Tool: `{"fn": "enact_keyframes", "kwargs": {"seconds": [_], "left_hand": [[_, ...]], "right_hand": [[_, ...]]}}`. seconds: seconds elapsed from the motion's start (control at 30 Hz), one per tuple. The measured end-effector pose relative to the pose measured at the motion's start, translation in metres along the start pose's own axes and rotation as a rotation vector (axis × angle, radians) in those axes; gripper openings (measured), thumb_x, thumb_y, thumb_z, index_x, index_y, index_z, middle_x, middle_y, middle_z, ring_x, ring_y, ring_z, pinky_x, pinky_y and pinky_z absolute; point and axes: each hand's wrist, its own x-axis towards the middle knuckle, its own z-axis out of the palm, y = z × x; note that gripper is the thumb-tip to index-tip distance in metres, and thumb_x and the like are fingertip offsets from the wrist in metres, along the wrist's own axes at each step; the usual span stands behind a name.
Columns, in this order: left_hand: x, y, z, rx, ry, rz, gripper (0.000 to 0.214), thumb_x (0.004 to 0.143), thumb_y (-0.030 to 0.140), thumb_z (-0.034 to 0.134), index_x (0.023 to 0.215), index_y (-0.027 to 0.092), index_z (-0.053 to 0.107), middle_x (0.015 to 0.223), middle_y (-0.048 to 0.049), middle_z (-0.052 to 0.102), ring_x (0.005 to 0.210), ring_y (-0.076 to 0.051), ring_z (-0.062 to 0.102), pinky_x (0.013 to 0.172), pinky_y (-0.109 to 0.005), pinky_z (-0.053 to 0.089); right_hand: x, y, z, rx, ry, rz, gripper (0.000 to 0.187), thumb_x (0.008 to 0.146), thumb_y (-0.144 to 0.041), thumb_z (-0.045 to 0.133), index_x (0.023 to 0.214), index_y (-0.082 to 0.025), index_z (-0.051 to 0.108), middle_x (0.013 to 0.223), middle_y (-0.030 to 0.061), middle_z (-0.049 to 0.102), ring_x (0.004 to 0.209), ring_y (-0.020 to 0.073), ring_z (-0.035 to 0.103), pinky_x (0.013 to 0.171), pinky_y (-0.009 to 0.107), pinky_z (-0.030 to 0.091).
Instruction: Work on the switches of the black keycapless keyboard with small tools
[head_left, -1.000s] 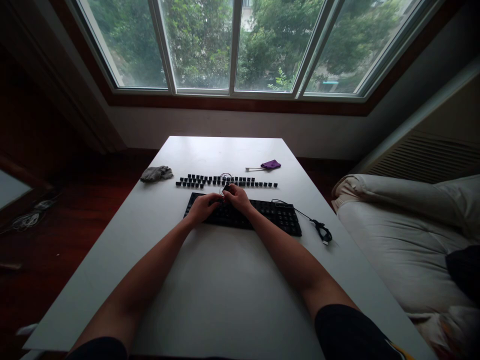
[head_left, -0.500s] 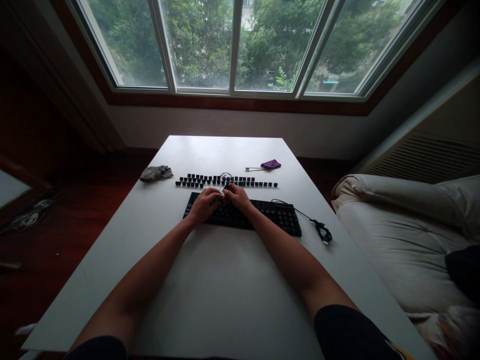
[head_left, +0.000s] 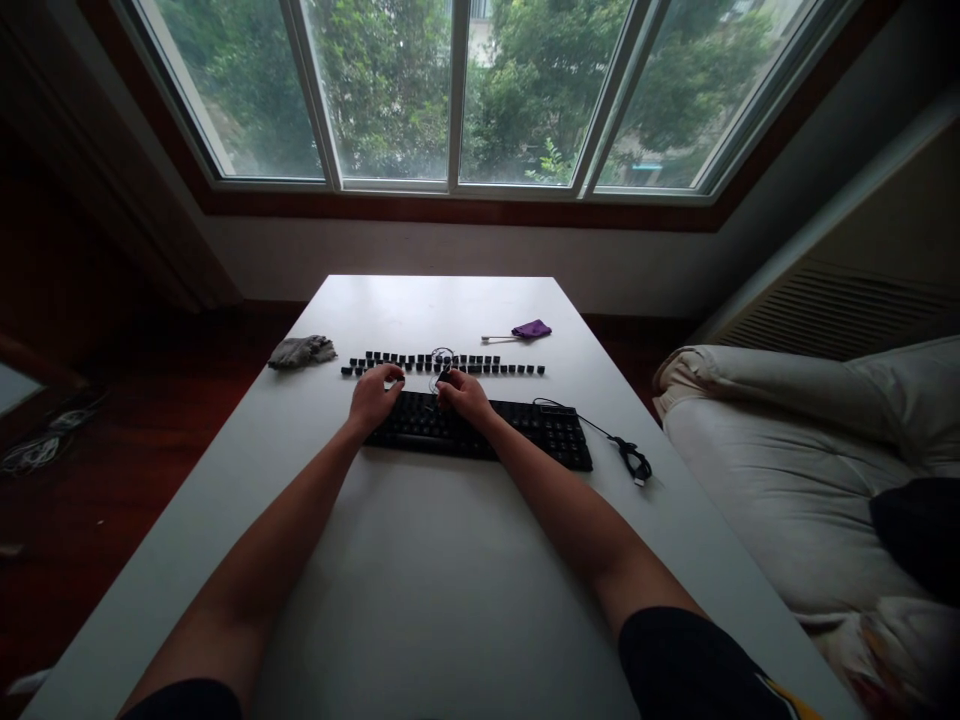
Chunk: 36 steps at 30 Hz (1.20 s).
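A black keyboard (head_left: 525, 425) lies across the white table (head_left: 450, 580). Behind it, loose black keycaps (head_left: 495, 366) sit in two rows. My left hand (head_left: 373, 397) is over the keyboard's far left corner. Its fingertips are pinched together on a small keycap at the near row. My right hand (head_left: 465, 395) rests on the middle of the keyboard, closed on a thin wire keycap puller (head_left: 439, 360) whose loop pokes out towards the keycap rows.
A grey cloth (head_left: 301, 350) lies at the table's left edge. A purple cloth (head_left: 532, 329) and a thin stick lie behind the keycaps. The keyboard's cable (head_left: 630, 455) coils on the right. White bedding (head_left: 795, 470) is right of the table, and windows are ahead.
My left hand has moved away from my right hand, left and forward to the keycap rows. My right hand has stayed on the keyboard. The view has shifted slightly.
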Motion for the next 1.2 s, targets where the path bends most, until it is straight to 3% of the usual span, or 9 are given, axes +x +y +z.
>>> {"fn": "enact_keyframes", "kwargs": {"seconds": [0.17,0.4,0.77,0.93,1.2], "left_hand": [[0.026,-0.013,0.003,0.13,-0.051,0.027,0.028,0.085,0.02,0.061,0.111,0.024,0.067,0.107,-0.0054,0.071,0.103,-0.026,0.061,0.094,-0.04,0.045],[0.047,-0.014,0.021,0.291,-0.125,0.063,0.021,0.083,0.024,0.061,0.101,0.026,0.07,0.104,-0.0049,0.073,0.106,-0.028,0.06,0.095,-0.043,0.041],[0.048,-0.014,0.034,0.396,-0.177,-0.025,0.02,0.078,0.025,0.064,0.097,0.026,0.07,0.1,-0.0065,0.074,0.1,-0.029,0.06,0.091,-0.043,0.041],[0.042,-0.015,0.032,0.362,-0.141,-0.001,0.021,0.08,0.026,0.063,0.1,0.026,0.068,0.105,-0.0065,0.072,0.103,-0.029,0.057,0.09,-0.043,0.041],[0.035,-0.01,0.031,0.348,-0.104,-0.008,0.009,0.082,0.026,0.063,0.09,0.024,0.068,0.102,-0.0088,0.068,0.104,-0.03,0.055,0.091,-0.045,0.041]], "right_hand": [[-0.001,-0.003,-0.001,-0.017,0.009,0.001,0.023,0.081,-0.041,0.064,0.082,-0.021,0.055,0.064,-0.0008,0.066,0.052,0.0157,0.064,0.049,0.026,0.052],[-0.002,-0.003,-0.004,-0.047,0.0,0.006,0.02,0.081,-0.039,0.064,0.082,-0.021,0.056,0.065,-0.001,0.067,0.053,0.0158,0.065,0.051,0.026,0.053],[-0.003,-0.007,-0.003,-0.035,-0.005,0.01,0.02,0.081,-0.039,0.064,0.083,-0.021,0.056,0.066,-0.0012,0.066,0.054,0.0154,0.064,0.051,0.026,0.053],[-0.002,-0.005,-0.003,-0.017,-0.004,0.002,0.02,0.081,-0.038,0.064,0.083,-0.021,0.055,0.065,-0.0011,0.066,0.053,0.016,0.064,0.05,0.027,0.053],[-0.003,-0.006,-0.004,-0.051,0.0,-0.001,0.019,0.081,-0.038,0.063,0.083,-0.021,0.056,0.066,-0.0009,0.067,0.054,0.0161,0.065,0.051,0.027,0.053]]}}
